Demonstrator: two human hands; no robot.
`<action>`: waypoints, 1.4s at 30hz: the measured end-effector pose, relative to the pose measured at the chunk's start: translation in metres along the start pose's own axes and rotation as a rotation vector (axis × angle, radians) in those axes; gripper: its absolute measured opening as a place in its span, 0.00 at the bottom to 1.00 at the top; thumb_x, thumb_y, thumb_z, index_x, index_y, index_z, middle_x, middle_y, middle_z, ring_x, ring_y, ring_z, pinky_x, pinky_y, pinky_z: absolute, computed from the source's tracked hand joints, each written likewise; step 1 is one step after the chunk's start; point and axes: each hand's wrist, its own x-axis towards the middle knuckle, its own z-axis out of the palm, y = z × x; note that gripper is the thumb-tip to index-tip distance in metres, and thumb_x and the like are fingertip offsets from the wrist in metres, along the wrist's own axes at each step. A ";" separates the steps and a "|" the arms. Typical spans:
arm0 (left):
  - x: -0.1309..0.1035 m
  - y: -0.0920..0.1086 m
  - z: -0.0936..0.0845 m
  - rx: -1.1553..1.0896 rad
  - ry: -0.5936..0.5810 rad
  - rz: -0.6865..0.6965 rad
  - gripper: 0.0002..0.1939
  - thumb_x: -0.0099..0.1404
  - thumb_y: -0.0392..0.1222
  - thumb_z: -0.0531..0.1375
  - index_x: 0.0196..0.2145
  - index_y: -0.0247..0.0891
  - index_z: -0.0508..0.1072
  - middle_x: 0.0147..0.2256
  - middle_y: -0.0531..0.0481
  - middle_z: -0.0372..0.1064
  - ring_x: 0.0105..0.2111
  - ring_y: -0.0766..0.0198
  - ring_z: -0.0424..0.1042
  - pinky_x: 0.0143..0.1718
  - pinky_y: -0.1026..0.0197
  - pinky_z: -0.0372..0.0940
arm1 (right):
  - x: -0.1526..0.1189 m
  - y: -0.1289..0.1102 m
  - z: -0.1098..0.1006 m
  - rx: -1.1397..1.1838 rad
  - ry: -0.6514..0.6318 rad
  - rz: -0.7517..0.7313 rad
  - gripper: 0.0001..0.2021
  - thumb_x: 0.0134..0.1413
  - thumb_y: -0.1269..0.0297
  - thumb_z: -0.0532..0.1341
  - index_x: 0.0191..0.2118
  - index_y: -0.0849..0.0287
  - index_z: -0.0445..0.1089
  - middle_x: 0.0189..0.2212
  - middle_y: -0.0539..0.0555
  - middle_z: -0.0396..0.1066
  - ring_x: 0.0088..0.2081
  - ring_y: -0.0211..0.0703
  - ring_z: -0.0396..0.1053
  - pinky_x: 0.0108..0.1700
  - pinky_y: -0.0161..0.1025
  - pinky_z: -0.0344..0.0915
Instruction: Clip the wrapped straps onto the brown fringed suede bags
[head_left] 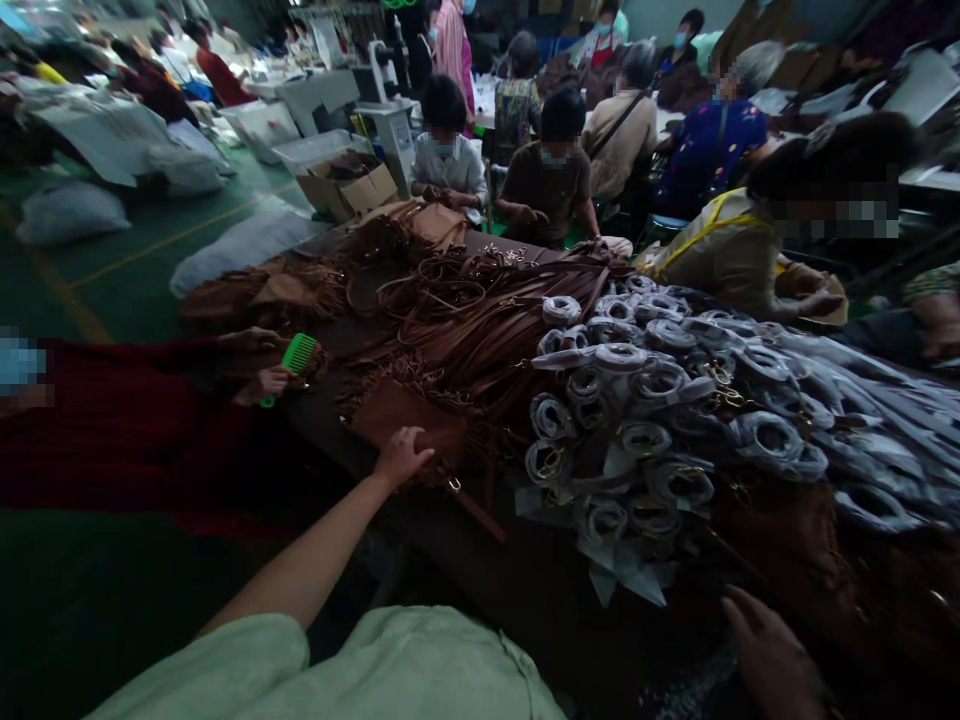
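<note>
A brown leather bag (412, 415) with fringe lies on the dark table in front of me. My left hand (403, 458) grips its near side, fingers bent over the leather. Close by, a short brown strap (480, 512) with a metal clasp hangs toward me. At the lower right, my right hand (776, 655) is dim and slightly blurred, fingers stretched out and nothing visible in them. Shiny clear plastic (694, 685) shows to its left. Between and beyond my hands is a heap of coiled straps in clear wrapping (645, 440).
Long brown straps (487, 320) and fringed brown pieces (277, 290) cover the table's far part. On the left, a co-worker's hand holds a green comb (298, 354). Another person (720, 260) works at the right edge. A cardboard box (349, 190) stands beyond.
</note>
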 end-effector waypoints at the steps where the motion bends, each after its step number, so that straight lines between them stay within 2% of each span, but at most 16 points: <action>1: -0.006 -0.013 -0.001 -0.022 -0.073 0.111 0.22 0.56 0.44 0.61 0.48 0.37 0.64 0.46 0.44 0.63 0.49 0.56 0.62 0.52 0.55 0.56 | -0.013 -0.016 0.025 0.055 -0.084 -0.001 0.17 0.45 0.49 0.54 0.33 0.52 0.73 0.35 0.59 0.74 0.36 0.55 0.72 0.37 0.50 0.69; 3: -0.013 -0.034 -0.002 -0.027 -0.158 0.287 0.26 0.53 0.39 0.63 0.50 0.39 0.64 0.51 0.45 0.61 0.53 0.56 0.58 0.55 0.55 0.52 | -0.035 -0.056 0.072 0.162 -0.217 -0.029 0.20 0.44 0.48 0.54 0.35 0.55 0.73 0.37 0.59 0.75 0.39 0.55 0.72 0.42 0.49 0.68; 6: -0.011 -0.054 0.001 0.017 -0.168 0.362 0.28 0.51 0.35 0.64 0.50 0.39 0.65 0.53 0.44 0.59 0.54 0.55 0.56 0.56 0.52 0.51 | -0.062 -0.130 0.123 0.292 -0.387 -0.167 0.20 0.47 0.50 0.53 0.39 0.58 0.73 0.41 0.59 0.74 0.44 0.54 0.70 0.48 0.49 0.65; 10: 0.007 -0.067 0.006 0.022 -0.210 0.578 0.16 0.58 0.33 0.58 0.46 0.37 0.68 0.46 0.43 0.65 0.47 0.59 0.62 0.50 0.55 0.58 | -0.080 -0.224 0.155 0.393 -0.555 -0.304 0.18 0.51 0.53 0.54 0.41 0.58 0.72 0.41 0.58 0.73 0.43 0.50 0.71 0.48 0.46 0.65; 14: 0.019 -0.071 0.000 0.054 -0.230 0.688 0.09 0.62 0.31 0.52 0.35 0.35 0.71 0.35 0.43 0.67 0.38 0.62 0.65 0.41 0.60 0.62 | -0.088 -0.293 0.169 0.418 -0.631 -0.373 0.17 0.51 0.55 0.55 0.42 0.59 0.71 0.40 0.57 0.74 0.41 0.48 0.71 0.45 0.43 0.66; 16: 0.023 -0.069 -0.010 0.090 -0.225 0.727 0.10 0.63 0.32 0.51 0.31 0.35 0.72 0.30 0.44 0.66 0.34 0.63 0.65 0.37 0.62 0.61 | -0.089 -0.319 0.170 0.374 -0.616 -0.415 0.17 0.52 0.54 0.54 0.41 0.59 0.71 0.39 0.57 0.74 0.40 0.47 0.71 0.44 0.42 0.65; 17: 0.024 -0.066 -0.017 0.100 -0.208 0.750 0.10 0.64 0.34 0.51 0.31 0.35 0.72 0.29 0.45 0.65 0.33 0.63 0.64 0.36 0.62 0.61 | -0.089 -0.330 0.169 0.333 -0.553 -0.441 0.18 0.52 0.54 0.54 0.42 0.60 0.71 0.39 0.57 0.73 0.42 0.48 0.70 0.45 0.43 0.64; 20: 0.022 -0.049 -0.041 0.052 -0.125 0.811 0.13 0.67 0.38 0.49 0.35 0.37 0.74 0.29 0.46 0.66 0.32 0.63 0.64 0.35 0.62 0.60 | -0.085 -0.355 0.161 0.189 -0.245 -0.491 0.22 0.53 0.50 0.54 0.46 0.62 0.69 0.46 0.61 0.69 0.50 0.52 0.63 0.51 0.47 0.58; 22: 0.014 -0.030 -0.054 -0.039 -0.083 0.846 0.14 0.67 0.39 0.48 0.38 0.38 0.74 0.32 0.47 0.67 0.34 0.64 0.65 0.37 0.62 0.60 | -0.080 -0.363 0.152 0.138 -0.195 -0.480 0.24 0.54 0.47 0.52 0.42 0.63 0.71 0.43 0.62 0.71 0.48 0.53 0.64 0.51 0.47 0.56; 25: -0.001 0.006 -0.063 -0.190 -0.061 0.927 0.14 0.68 0.39 0.49 0.42 0.39 0.73 0.35 0.47 0.70 0.38 0.65 0.66 0.42 0.62 0.60 | -0.073 -0.360 0.140 0.238 -0.441 -0.378 0.24 0.52 0.44 0.52 0.27 0.61 0.73 0.25 0.56 0.73 0.34 0.47 0.69 0.39 0.40 0.61; 27: -0.010 0.030 -0.062 -0.271 -0.044 0.930 0.14 0.67 0.39 0.49 0.43 0.40 0.73 0.35 0.48 0.71 0.37 0.65 0.67 0.42 0.62 0.61 | -0.073 -0.350 0.133 0.397 -0.584 -0.246 0.24 0.48 0.43 0.56 0.22 0.62 0.71 0.19 0.53 0.70 0.27 0.44 0.68 0.31 0.37 0.60; 29: -0.019 0.050 -0.058 -0.354 -0.006 0.851 0.14 0.67 0.38 0.50 0.42 0.40 0.74 0.33 0.48 0.71 0.35 0.65 0.68 0.40 0.62 0.62 | -0.080 -0.337 0.127 0.604 -0.667 -0.076 0.23 0.43 0.44 0.60 0.24 0.64 0.72 0.19 0.52 0.70 0.25 0.43 0.68 0.27 0.36 0.60; 32: -0.040 0.066 -0.051 -0.474 0.113 0.612 0.10 0.64 0.40 0.54 0.40 0.39 0.74 0.35 0.46 0.71 0.38 0.63 0.67 0.41 0.60 0.63 | -0.097 -0.323 0.121 0.927 -0.755 0.158 0.23 0.40 0.46 0.64 0.33 0.65 0.73 0.24 0.54 0.73 0.25 0.42 0.69 0.25 0.35 0.63; 35: -0.071 0.069 -0.043 -0.547 0.174 0.396 0.09 0.62 0.44 0.57 0.33 0.37 0.74 0.33 0.46 0.69 0.37 0.62 0.67 0.42 0.59 0.63 | -0.114 -0.314 0.116 1.138 -0.694 0.297 0.23 0.39 0.51 0.67 0.39 0.62 0.71 0.28 0.54 0.74 0.25 0.40 0.69 0.23 0.33 0.64; 38: -0.098 0.074 -0.032 -0.609 -0.038 0.299 0.13 0.59 0.50 0.59 0.31 0.37 0.74 0.30 0.46 0.69 0.34 0.61 0.68 0.38 0.59 0.63 | -0.121 -0.303 0.108 1.215 -0.662 0.350 0.22 0.40 0.53 0.67 0.41 0.60 0.69 0.30 0.53 0.75 0.23 0.38 0.69 0.19 0.30 0.62; 42: -0.108 0.100 -0.011 -1.045 -0.491 0.153 0.25 0.55 0.55 0.60 0.45 0.35 0.71 0.38 0.44 0.71 0.36 0.59 0.69 0.34 0.60 0.64 | -0.121 -0.279 0.091 1.225 -0.733 0.258 0.22 0.43 0.53 0.65 0.44 0.60 0.69 0.33 0.55 0.75 0.27 0.41 0.71 0.24 0.33 0.66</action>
